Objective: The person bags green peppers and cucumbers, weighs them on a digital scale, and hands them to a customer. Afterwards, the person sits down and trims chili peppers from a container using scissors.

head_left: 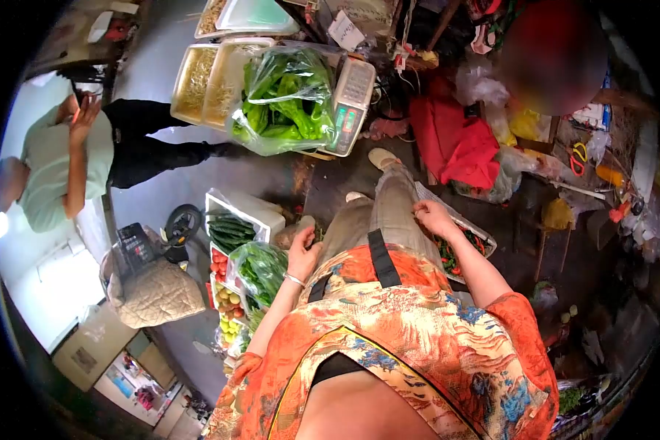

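- White, smooth foam forms a straight-edged box (275, 218) below the pepper bag, with long, dark, ridged cucumbers (227, 231) in it.
- The pepper bag (290, 110), the landmark here, is clear, crinkled plastic around glossy, tapering green peppers.
- A pale, flat-faced scale (350, 106) with rounded corners is just right of the pepper bag; rectangular tubs (195, 82) are just left.
- The left hand (304, 253), below the pepper bag, has loosely curled fingers and shows nothing gripped; whether it touches the trousers, I cannot tell.
- Beside it is a shiny, thin-skinned bag of greens (260, 268), also below the pepper bag.
- The right hand (434, 218), lower right of the pepper bag, is half curled; its grip is unclear.
- Near it, a shallow, pale-rimmed tray (482, 235) holds slender red and green chillies (451, 257).
- Soft, folded red cloth (462, 147) lies right of the pepper bag.
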A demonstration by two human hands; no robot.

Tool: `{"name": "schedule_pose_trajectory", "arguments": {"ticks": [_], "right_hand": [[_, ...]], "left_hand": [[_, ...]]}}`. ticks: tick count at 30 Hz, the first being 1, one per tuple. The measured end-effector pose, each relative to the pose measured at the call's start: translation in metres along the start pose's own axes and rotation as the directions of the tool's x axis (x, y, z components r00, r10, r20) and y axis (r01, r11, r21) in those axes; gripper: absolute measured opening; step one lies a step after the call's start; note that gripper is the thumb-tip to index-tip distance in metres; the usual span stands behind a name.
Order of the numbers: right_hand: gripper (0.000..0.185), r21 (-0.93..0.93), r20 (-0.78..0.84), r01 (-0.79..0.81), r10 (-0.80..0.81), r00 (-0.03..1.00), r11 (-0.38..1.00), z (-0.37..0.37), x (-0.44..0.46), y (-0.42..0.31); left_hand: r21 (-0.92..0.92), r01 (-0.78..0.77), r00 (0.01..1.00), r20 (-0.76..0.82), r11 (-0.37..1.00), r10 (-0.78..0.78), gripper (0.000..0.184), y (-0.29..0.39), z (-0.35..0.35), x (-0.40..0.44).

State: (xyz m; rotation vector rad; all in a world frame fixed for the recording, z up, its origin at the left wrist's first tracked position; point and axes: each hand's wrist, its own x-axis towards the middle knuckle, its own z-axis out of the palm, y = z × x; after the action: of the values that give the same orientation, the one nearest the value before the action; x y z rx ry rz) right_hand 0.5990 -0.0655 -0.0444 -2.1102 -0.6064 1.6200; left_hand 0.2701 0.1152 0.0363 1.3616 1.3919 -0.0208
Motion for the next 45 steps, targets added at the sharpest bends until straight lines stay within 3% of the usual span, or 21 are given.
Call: {"name": "schedule_pose_trajectory", "arguments": {"ticks": [5,6,8,11,13,14,17,18,19,21,25,27,29,31,33,35,37,40,41,43,45], "right_hand": [[0.032,0.056,-0.041,-0.027,0.03,0.999,0.998,-0.004,-0.012,-0.012],[0.032,0.016,-0.037,-0.002,0.002,0.999,1.0,-0.005,-0.012,-0.01],[0.032,-0.035,-0.036,0.036,-0.037,0.999,0.999,-0.007,-0.013,-0.009],[0.032,-0.119,-0.009,0.014,-0.015,1.0,0.993,-0.004,-0.016,-0.005],[0.028,-0.132,-0.096,0.077,-0.09,0.991,0.988,0.003,-0.011,0.009],[0.024,-0.098,-0.079,0.062,-0.07,0.994,0.993,0.006,-0.005,0.018],[0.021,-0.084,-0.058,0.076,-0.081,0.995,0.994,0.007,0.003,0.031],[0.021,-0.091,-0.059,0.086,-0.091,0.994,0.992,0.006,0.005,0.032],[0.02,-0.057,-0.064,0.077,-0.08,0.995,0.995,0.005,0.006,0.033],[0.019,-0.032,-0.068,0.078,-0.08,0.994,0.996,0.002,0.006,0.034],[0.018,0.001,-0.061,0.085,-0.084,0.995,0.996,-0.012,-0.001,0.017],[0.019,0.03,-0.032,0.102,-0.101,0.994,0.994,-0.019,0.01,0.019],[0.02,0.077,-0.013,0.106,-0.105,0.994,0.991,-0.024,0.014,0.011],[0.021,0.104,0.007,0.159,-0.161,0.987,0.982,-0.032,0.021,-0.001],[0.022,0.06,0.045,0.205,-0.208,0.977,0.977,-0.042,0.031,-0.022],[0.026,0.095,0.021,0.21,-0.213,0.977,0.973,-0.049,0.002,-0.084],[0.033,-0.215,-0.068,0.413,-0.435,0.898,0.885,-0.057,0.007,-0.12],[0.033,-0.439,-0.111,0.535,-0.635,0.765,0.722,-0.06,0.003,-0.199],[0.036,-0.434,-0.129,0.573,-0.677,0.724,0.695,-0.058,0.006,-0.222],[0.044,-0.574,-0.051,0.599,-0.754,0.654,0.559,-0.058,0.016,-0.269],[0.055,-0.668,-0.003,0.573,-0.772,0.636,0.475,-0.05,0.035,-0.309]], "left_hand": [[0.178,-0.013,0.993,0.121,0.984,-0.009,0.05,-0.016,-0.016,-0.022],[0.173,-0.018,0.993,0.115,0.985,-0.002,0.05,-0.035,-0.02,-0.023],[0.077,-0.079,0.964,0.262,0.994,0.056,0.05,-0.075,-0.026,-0.022],[0.0,-0.011,0.941,0.34,1.0,0.01,0.051,-0.068,-0.029,-0.042],[0.054,-0.021,0.945,0.327,0.998,0.002,0.051,-0.091,-0.031,-0.043],[-0.055,-0.234,0.911,0.337,0.971,0.239,0.051,-0.12,-0.03,-0.037],[-0.196,-0.64,0.708,0.225,0.743,0.67,0.05,-0.117,-0.024,-0.048],[-0.215,-0.316,0.905,0.225,0.924,0.362,0.051,-0.118,-0.021,-0.053],[-0.236,0.053,0.972,0.235,0.97,0.004,0.051,-0.117,-0.019,-0.054],[-0.237,0.009,0.977,0.211,0.971,0.042,0.05,-0.105,-0.026,-0.066],[-0.344,-0.298,0.924,0.131,0.89,0.36,0.047,-0.072,-0.038,-0.074],[-0.076,0.083,0.982,0.178,0.994,-0.068,0.035,-0.056,-0.038,-0.072],[-0.058,-0.166,0.985,0.045,0.984,0.169,0.03,-0.12,-0.028,-0.046],[-0.001,-0.03,0.999,0.028,1.0,0.03,0.034,-0.092,-0.033,-0.054],[0.093,-0.051,0.997,-0.045,0.994,0.055,0.039,-0.067,-0.032,-0.062],[-0.014,-0.01,1.0,-0.006,1.0,0.01,0.038,-0.032,-0.042,-0.071],[-0.048,-0.028,0.994,-0.106,0.998,0.023,0.034,-0.014,-0.047,-0.066],[-0.073,-0.214,0.949,-0.253,0.974,0.19,0.036,0.016,-0.053,-0.04],[-0.097,-0.156,0.959,-0.252,0.983,0.128,0.035,0.042,-0.057,-0.035],[0.002,-0.334,0.852,-0.427,0.942,0.303,0.036,0.084,-0.054,-0.014],[0.148,-0.39,0.736,-0.543,0.909,0.404,0.04,0.116,-0.049,0.02]]}}
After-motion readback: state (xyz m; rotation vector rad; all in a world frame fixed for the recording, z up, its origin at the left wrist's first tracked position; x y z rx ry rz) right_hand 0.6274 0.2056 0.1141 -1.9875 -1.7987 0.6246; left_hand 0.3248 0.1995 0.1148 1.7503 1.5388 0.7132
